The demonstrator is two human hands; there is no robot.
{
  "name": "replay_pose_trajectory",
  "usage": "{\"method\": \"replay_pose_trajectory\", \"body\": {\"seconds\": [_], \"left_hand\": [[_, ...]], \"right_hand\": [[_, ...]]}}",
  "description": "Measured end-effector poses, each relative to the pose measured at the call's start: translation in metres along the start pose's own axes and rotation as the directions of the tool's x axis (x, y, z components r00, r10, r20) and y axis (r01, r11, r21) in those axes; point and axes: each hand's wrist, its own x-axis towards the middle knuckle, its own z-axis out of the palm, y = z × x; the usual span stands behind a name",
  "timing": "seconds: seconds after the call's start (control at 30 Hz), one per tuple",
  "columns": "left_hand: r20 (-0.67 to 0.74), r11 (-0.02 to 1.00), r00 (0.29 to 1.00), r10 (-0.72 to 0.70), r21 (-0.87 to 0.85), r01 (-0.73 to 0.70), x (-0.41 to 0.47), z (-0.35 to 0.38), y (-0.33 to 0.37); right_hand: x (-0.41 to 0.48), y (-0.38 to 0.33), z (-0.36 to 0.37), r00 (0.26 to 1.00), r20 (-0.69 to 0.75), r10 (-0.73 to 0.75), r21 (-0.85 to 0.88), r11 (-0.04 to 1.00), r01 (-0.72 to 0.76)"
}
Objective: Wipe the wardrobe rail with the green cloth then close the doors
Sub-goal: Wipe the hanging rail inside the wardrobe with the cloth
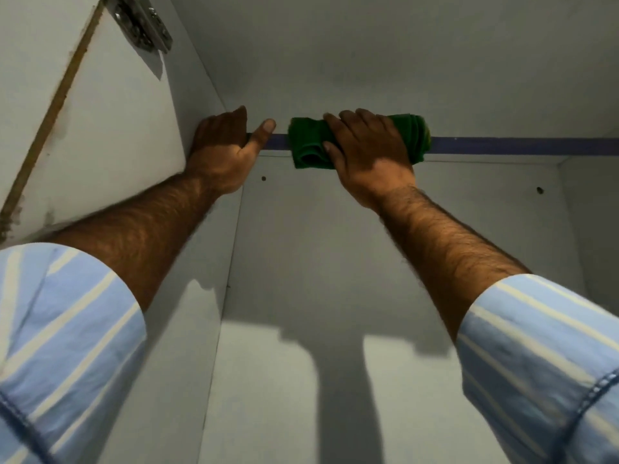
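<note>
A dark blue wardrobe rail [519, 145] runs across the upper part of the white wardrobe interior. The green cloth [310, 142] is wrapped around the rail left of centre. My right hand [368, 152] is closed over the cloth and the rail beneath it. My left hand [224, 149] grips the bare rail at its left end, next to the side panel, a short gap from the cloth. Part of the rail is hidden under both hands and the cloth.
The white side panel [110, 128] stands at the left, with a metal hinge [144, 21] near the top. The back wall [335, 246] shows two small holes. A second side wall [589, 212] is at the right. Neither door shows in this view.
</note>
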Motion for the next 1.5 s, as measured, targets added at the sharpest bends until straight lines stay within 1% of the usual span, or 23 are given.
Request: {"method": "replay_pose_trajectory", "body": {"seconds": [0.1, 0.2, 0.27, 0.4, 0.67, 0.83, 0.93, 1.0, 1.1, 1.23, 1.3, 1.4, 1.5], "left_hand": [[0.004, 0.993, 1.0, 0.031, 0.11, -0.031, 0.001, 0.001, 0.004], [0.017, 0.985, 0.999, -0.038, 0.172, 0.035, -0.001, 0.006, 0.016], [0.049, 0.986, 0.996, -0.079, 0.148, 0.071, -0.001, 0.011, 0.036], [0.123, 0.999, 0.992, -0.01, 0.054, 0.003, 0.003, 0.023, 0.086], [0.179, 0.991, 0.981, 0.077, 0.092, -0.095, 0.004, 0.04, 0.173], [0.235, 0.981, 0.968, 0.087, 0.151, -0.125, 0.009, 0.047, 0.222], [0.231, 0.981, 0.966, 0.115, 0.125, -0.147, 0.008, 0.054, 0.244], [0.23, 0.982, 0.965, 0.125, 0.108, -0.153, 0.007, 0.057, 0.255], [0.228, 0.983, 0.965, 0.127, 0.097, -0.153, 0.007, 0.06, 0.261], [0.234, 0.979, 0.956, 0.177, 0.062, -0.197, 0.007, 0.055, 0.251], [0.242, 0.975, 0.952, 0.187, 0.074, -0.21, 0.005, 0.052, 0.242], [0.234, 0.975, 0.96, 0.156, 0.121, -0.188, 0.001, 0.047, 0.219], [0.176, 0.974, 0.972, 0.158, 0.132, -0.182, -0.005, 0.044, 0.19]], "right_hand": [[-0.025, 0.052, -0.008, 0.999, -0.018, 0.028, -0.033, 0.999, -0.029], [-0.047, 0.093, -0.017, 0.997, -0.025, 0.071, -0.058, 0.996, -0.072], [-0.06, 0.116, -0.023, 0.994, -0.029, 0.109, -0.061, 0.992, -0.11], [-0.078, 0.155, -0.032, 0.988, -0.025, 0.154, -0.06, 0.986, -0.156], [-0.112, 0.227, -0.046, 0.977, -0.046, 0.209, -0.119, 0.97, -0.213], [-0.133, 0.27, -0.055, 0.96, -0.066, 0.27, -0.121, 0.953, -0.277], [-0.151, 0.296, -0.059, 0.946, -0.096, 0.31, -0.135, 0.938, -0.321], [-0.158, 0.311, -0.063, 0.947, -0.086, 0.309, -0.148, 0.936, -0.319], [-0.158, 0.314, -0.064, 0.944, -0.075, 0.321, -0.139, 0.934, -0.329], [-0.149, 0.296, -0.054, 0.913, -0.132, 0.387, -0.131, 0.906, -0.403], [-0.146, 0.286, -0.049, 0.9, -0.154, 0.409, -0.136, 0.893, -0.429], [-0.137, 0.261, -0.042, 0.921, -0.161, 0.354, -0.141, 0.916, -0.377], [-0.122, 0.227, -0.035, 0.946, -0.151, 0.285, -0.151, 0.94, -0.307]]}}
